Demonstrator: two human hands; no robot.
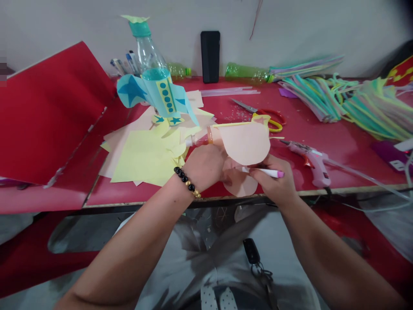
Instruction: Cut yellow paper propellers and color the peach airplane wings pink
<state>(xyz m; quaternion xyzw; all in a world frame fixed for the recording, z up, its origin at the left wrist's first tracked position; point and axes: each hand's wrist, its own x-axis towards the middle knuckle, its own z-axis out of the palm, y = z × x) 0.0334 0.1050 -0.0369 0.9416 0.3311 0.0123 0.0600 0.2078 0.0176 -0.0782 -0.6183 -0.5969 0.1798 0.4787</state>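
My left hand (204, 165), with a black bead bracelet on the wrist, is closed around a small plastic bottle (201, 138) wrapped in pale pink paper fins (247, 142), held just above the table's front edge. My right hand (274, 181) pinches a white marker with a pink cap (267, 172) and holds its tip against the pink paper near the lower fin (240, 183).
A finished blue bottle rocket (155, 82) stands on yellow paper sheets (145, 157). Scissors (264, 115), a pink glue gun (311, 159), glue sticks (229, 91), a black phone (210, 56), a green bottle (247, 72), foam-sheet stacks (351, 101) and a red board (48, 112) lie around. Keys (254, 258) rest on my lap.
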